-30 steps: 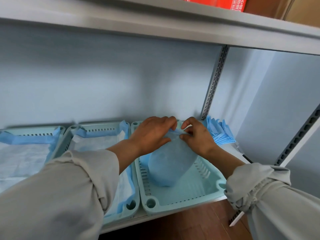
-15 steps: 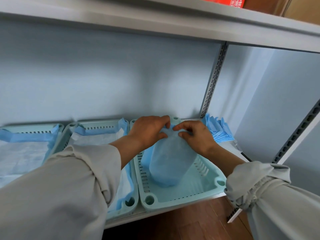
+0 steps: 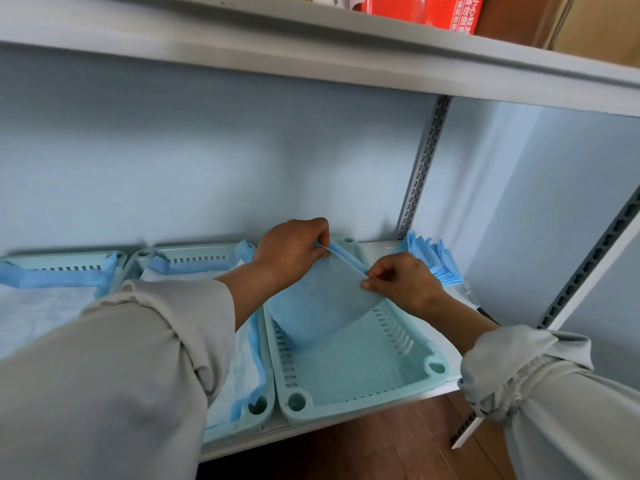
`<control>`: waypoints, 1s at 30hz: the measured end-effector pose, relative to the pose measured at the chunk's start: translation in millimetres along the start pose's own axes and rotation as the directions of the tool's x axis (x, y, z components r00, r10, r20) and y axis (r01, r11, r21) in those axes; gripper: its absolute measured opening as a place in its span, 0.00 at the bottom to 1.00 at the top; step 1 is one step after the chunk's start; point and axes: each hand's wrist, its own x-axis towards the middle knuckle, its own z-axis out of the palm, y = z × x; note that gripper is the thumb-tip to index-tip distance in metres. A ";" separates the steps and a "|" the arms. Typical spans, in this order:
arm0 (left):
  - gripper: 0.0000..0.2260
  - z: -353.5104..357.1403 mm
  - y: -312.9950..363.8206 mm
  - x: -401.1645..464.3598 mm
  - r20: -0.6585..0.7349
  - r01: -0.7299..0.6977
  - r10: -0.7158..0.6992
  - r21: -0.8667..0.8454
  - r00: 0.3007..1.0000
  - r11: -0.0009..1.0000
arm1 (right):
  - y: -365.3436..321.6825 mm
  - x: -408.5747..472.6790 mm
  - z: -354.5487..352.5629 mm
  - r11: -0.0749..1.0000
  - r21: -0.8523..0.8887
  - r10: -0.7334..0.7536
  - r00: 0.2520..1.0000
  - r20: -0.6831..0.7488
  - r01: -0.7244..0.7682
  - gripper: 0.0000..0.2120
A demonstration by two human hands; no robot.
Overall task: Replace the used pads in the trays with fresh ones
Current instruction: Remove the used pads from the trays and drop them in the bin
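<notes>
A blue folded pad (image 3: 318, 303) hangs over the rightmost pale green tray (image 3: 360, 372) on the shelf. My left hand (image 3: 289, 251) pinches the pad's upper left edge near the tray's back rim. My right hand (image 3: 403, 282) pinches its upper right corner, so the top edge is stretched between both hands. The pad's lower end rests on the bare tray floor. To the left, the middle tray (image 3: 204, 259) and the left tray (image 3: 62, 261) each hold a spread white pad with blue edges.
A stack of folded blue pads (image 3: 433, 259) lies on the shelf right of the tray, against the slotted upright (image 3: 420, 174). An upper shelf (image 3: 346, 53) with a red box (image 3: 426, 8) hangs close overhead. Wooden floor shows below the shelf edge.
My hands have moved apart along the pad's top edge, drawing it wider and flatter. The right hand shifted right and down; the left stayed near the tray's back rim.
</notes>
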 end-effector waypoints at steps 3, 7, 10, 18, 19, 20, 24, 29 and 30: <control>0.06 -0.7 0.9 -2.2 0.003 0.008 -0.008 -0.004 1.000 1.000 | 6.5 -2.6 -2.6 1.000 0.013 0.025 0.995 -0.098 -0.024 0.10; 0.06 1.3 0.3 -3.7 -0.004 0.047 -0.047 -0.037 0.999 0.998 | 6.7 0.0 -1.4 0.992 0.124 -0.001 0.999 -0.042 0.006 0.09; 0.05 0.3 -0.9 -1.2 -0.015 0.072 -0.072 -0.046 0.997 0.996 | 7.9 2.1 -0.7 1.000 0.002 0.030 0.999 0.045 -0.031 0.09; 0.13 13.3 -7.8 4.0 0.107 0.064 -0.085 0.192 0.991 0.979 | 13.9 7.2 1.8 0.991 0.090 0.108 0.984 -0.143 -0.096 0.13; 0.11 17.8 -8.4 3.6 0.116 0.069 -0.095 0.214 0.989 0.974 | 16.0 8.7 1.5 0.992 -0.008 0.127 0.985 -0.113 -0.129 0.09; 0.10 22.2 -8.3 3.4 0.118 0.082 -0.109 0.216 0.987 0.973 | 17.1 9.8 2.1 0.984 -0.084 0.150 0.983 -0.102 -0.159 0.06; 0.07 28.6 -4.0 12.0 0.013 0.145 -0.146 0.082 0.989 0.986 | 11.7 20.2 7.7 0.994 0.032 0.110 0.956 -0.272 -0.106 0.04; 0.05 21.3 -5.6 15.6 -0.228 0.074 -0.099 -0.119 0.969 0.990 | -0.4 16.1 8.2 0.986 0.136 -0.017 0.858 -0.514 0.101 0.04; 0.06 23.3 -8.7 10.8 -0.199 0.075 -0.101 -0.135 0.975 0.988 | 2.8 14.2 11.1 0.987 0.125 -0.023 0.870 -0.492 0.096 0.05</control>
